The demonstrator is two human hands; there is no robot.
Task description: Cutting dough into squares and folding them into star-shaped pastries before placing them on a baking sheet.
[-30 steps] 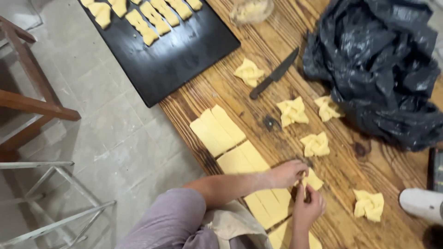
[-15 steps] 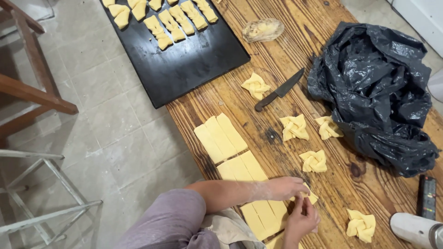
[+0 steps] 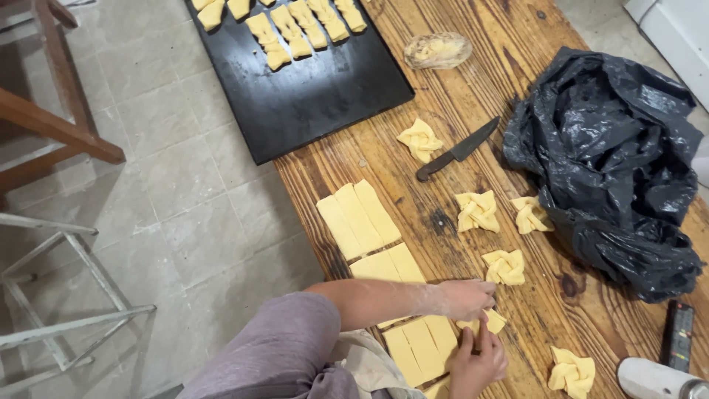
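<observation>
My left hand [image 3: 467,298], dusted with flour, reaches in from the left and pinches a small yellow dough piece [image 3: 494,321] on the wooden table [image 3: 473,96]. My right hand [image 3: 476,360] comes up from below and grips the same piece with its fingertips. Flat rectangular dough strips [image 3: 359,218] lie in rows just left of my hands, and more strips [image 3: 421,341] lie under my left forearm. Folded dough pinwheels [image 3: 504,266] rest to the right, another pinwheel [image 3: 478,210] farther up, and one pinwheel [image 3: 572,369] near the table's front.
A black-handled knife [image 3: 458,151] lies beside a folded piece [image 3: 421,139]. A black tray [image 3: 317,89] holds several shaped pastries [image 3: 295,26]. A crumpled black plastic bag [image 3: 613,162] fills the right. A wrapped dough lump [image 3: 437,50], wooden furniture [image 3: 52,125] and a metal frame [image 3: 66,321] stand around.
The head camera has shifted, so the table sits differently in view. Both hands have stayed on the small dough piece, with the fingers working it slightly.
</observation>
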